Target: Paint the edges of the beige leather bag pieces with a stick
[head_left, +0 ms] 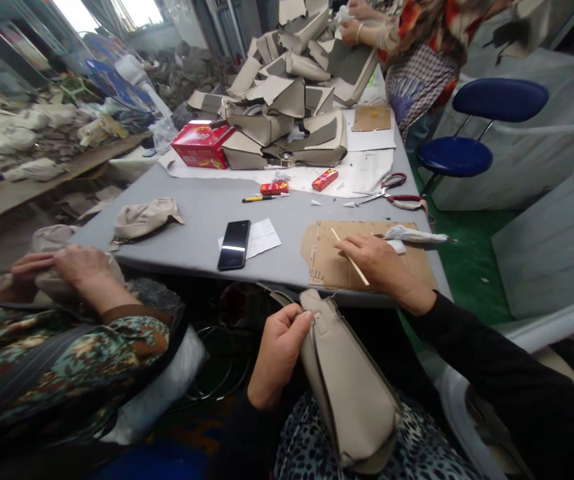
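Observation:
My left hand point(284, 347) is closed, its thumb and fingers pinching the upper end of a beige bag point(354, 387) that lies slanted across my lap. Between the fingers of my right hand point(379, 263) is a thin pale stick point(351, 258), held over a flat piece of cardboard point(324, 257) at the table's near right edge. Just beyond that hand, a white wrapped tool with a pointed tip point(417, 234) rests on the cardboard. Parts of the bag's far side are hidden.
A phone point(235, 245) and paper lie on the grey table point(191, 233), with scissors point(381, 190), small red boxes point(325, 179) and a larger red box point(201, 145) beyond. Beige bags point(324, 140) are heaped behind. One co-worker's hands point(84, 270) work at left; another person point(421, 60) stands far right.

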`<state>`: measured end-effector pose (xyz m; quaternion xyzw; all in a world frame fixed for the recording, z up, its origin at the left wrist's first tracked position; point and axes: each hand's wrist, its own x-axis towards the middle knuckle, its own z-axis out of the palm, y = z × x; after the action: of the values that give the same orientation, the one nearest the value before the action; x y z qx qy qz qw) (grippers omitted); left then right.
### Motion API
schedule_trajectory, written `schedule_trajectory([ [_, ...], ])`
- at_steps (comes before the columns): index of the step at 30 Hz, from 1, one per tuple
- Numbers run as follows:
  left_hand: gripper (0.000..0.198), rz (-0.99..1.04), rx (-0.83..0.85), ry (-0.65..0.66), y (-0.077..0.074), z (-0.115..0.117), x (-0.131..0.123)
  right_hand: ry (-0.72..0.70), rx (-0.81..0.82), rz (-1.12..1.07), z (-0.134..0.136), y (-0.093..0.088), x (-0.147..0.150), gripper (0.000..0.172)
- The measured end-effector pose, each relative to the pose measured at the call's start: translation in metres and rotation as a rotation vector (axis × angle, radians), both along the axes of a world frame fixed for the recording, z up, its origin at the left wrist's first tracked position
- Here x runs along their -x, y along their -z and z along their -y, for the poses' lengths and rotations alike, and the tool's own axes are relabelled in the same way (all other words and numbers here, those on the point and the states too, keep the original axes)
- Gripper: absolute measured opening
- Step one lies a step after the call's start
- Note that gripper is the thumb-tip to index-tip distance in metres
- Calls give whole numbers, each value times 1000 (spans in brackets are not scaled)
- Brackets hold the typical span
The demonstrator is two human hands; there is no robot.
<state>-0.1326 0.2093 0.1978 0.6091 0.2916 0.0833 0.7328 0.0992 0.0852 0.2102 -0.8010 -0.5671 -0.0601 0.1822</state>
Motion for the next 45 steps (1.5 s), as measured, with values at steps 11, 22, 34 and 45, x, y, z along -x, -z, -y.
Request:
schedule_trajectory([
  [11, 37, 22, 16, -186, -5, -5, 19, -132, 69, 236, -10, -17, 8, 42],
  [22, 36, -10, 79, -56, -22, 0, 23, -169, -236, -1385, 15, 21, 98, 34],
  [34, 37, -61, 25, 78, -26, 2, 15, -315, -231, -2085, 12, 39, 94, 41],
  [45, 37, -87, -5, 102, -36, 4, 11, -347, -109, -2087, 10, 40, 81, 43],
])
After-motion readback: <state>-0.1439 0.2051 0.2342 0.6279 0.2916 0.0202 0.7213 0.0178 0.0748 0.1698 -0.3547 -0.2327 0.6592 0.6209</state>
